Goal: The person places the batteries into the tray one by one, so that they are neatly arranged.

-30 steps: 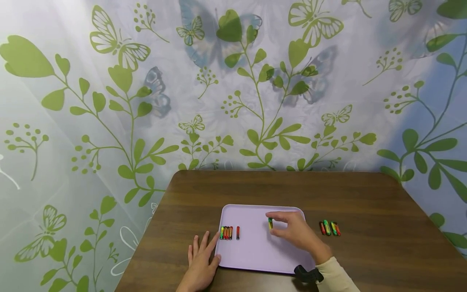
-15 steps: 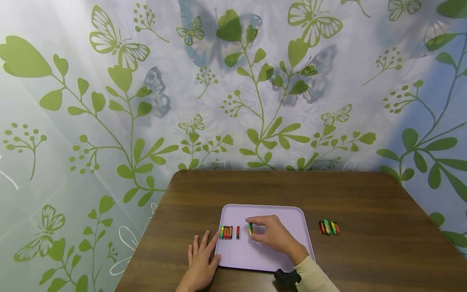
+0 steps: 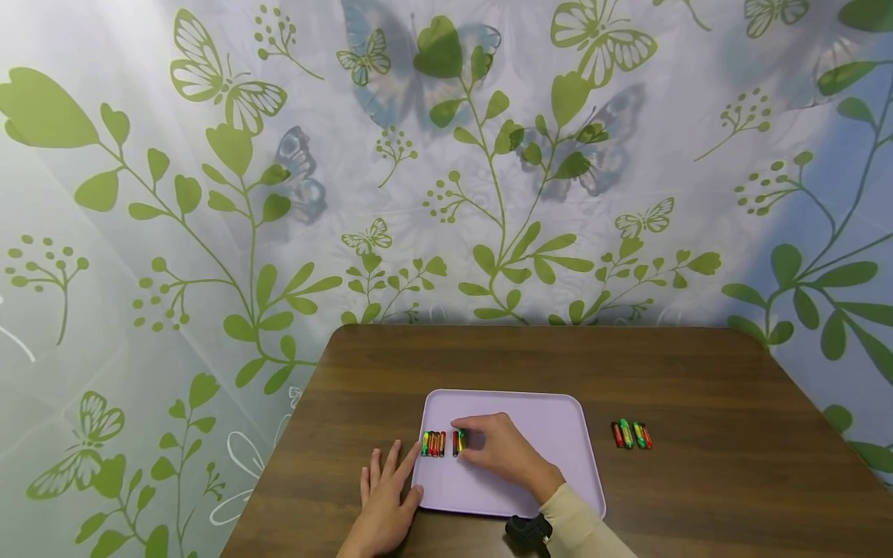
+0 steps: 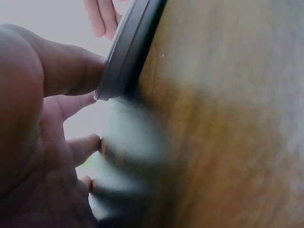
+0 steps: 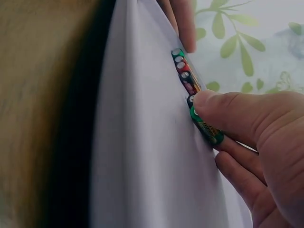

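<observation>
My right hand [image 3: 509, 452] pinches a green and yellow battery [image 5: 207, 129] by its two ends, thumb against one end. It stands upright in the head view, right beside a red battery [image 3: 456, 444] on the lilac tray [image 3: 523, 488]. To the left, several batteries [image 3: 433, 444] lie side by side in a row near the tray's left rim. My left hand [image 3: 385, 504] lies with straight, spread fingers at the tray's left edge. In the left wrist view its thumb [image 4: 71, 69] touches the tray's rim [image 4: 126, 52].
A small group of red and green batteries [image 3: 631, 435] lies on the brown wooden table [image 3: 698, 480], right of the tray. Behind the table hangs a curtain [image 3: 488, 194] with leaves and butterflies. A black strap device [image 3: 528, 533] sits on my right wrist.
My right hand has carried the green and yellow battery leftward across the tray, up beside the single red battery. The left hand has stayed in place.
</observation>
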A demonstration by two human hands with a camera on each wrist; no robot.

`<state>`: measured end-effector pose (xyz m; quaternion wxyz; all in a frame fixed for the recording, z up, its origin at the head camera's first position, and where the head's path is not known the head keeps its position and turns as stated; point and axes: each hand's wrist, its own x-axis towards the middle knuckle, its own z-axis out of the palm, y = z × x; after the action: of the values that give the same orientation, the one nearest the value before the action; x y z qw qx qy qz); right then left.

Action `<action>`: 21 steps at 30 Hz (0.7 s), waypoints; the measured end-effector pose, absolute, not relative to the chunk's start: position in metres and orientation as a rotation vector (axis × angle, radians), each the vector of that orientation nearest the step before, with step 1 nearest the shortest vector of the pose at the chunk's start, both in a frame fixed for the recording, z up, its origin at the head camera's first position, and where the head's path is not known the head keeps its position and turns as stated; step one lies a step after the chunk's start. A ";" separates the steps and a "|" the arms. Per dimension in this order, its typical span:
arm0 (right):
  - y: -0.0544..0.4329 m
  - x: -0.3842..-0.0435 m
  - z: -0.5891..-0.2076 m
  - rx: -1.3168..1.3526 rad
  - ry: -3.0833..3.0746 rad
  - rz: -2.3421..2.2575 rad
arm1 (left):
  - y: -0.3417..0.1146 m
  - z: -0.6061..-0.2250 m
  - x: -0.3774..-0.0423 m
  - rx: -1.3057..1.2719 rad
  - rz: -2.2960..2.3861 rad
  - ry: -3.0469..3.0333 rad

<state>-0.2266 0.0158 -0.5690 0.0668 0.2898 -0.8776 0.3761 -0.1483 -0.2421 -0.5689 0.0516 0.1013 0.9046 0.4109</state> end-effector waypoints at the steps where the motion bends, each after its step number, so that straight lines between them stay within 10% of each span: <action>1: 0.014 -0.227 -0.569 0.875 -2.644 1.133 | -0.242 -0.569 -0.148 0.312 1.249 2.754; 21: -0.003 -0.229 -0.571 0.861 -2.671 1.109 | -0.241 -0.567 -0.146 0.324 1.248 2.774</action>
<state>-0.2293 -0.0031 -0.5707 0.0618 0.2847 -0.8835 0.3669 -0.1464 -0.2409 -0.5668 0.0411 0.1059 0.9061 0.4075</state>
